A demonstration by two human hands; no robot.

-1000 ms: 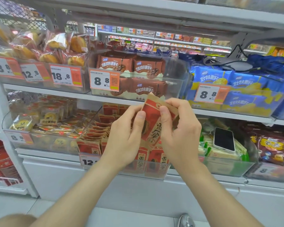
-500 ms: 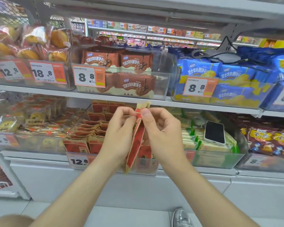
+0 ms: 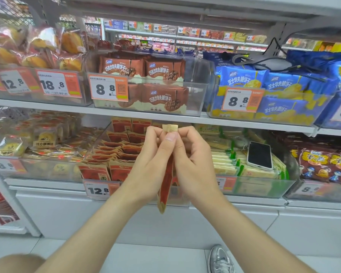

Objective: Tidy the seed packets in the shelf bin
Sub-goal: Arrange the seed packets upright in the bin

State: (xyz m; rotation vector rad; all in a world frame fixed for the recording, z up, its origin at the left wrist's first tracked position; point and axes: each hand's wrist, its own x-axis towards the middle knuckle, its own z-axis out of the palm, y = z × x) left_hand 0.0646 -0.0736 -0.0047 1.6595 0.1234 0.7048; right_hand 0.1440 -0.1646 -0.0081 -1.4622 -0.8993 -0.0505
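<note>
Held packet: a flat red and tan paper seed packet hangs edge-on between both hands. Its tan top strip pokes out just above the fingertips, and its lower corner dangles below the wrists.
Left hand: the left hand is curled, pinching the packet's upper part from the left side.
Right hand: the right hand is curled too, pinching the same upper part from the right, close against the left hand.
Shelf bin: a clear plastic bin sits on the lower shelf, directly behind the grip.
Other packets: matching red and tan packets stand in rows inside the bin, behind and to the left of the grip.
Price tag: a white and orange tag reading 12.8 is on the bin's front, below and left of the grip.
Phone: a white-edged smartphone with a dark screen lies face up on yellow and green packs, well to the right of the grip.
Shoe: a silver-grey trainer is on the floor, far below the grip.
</note>
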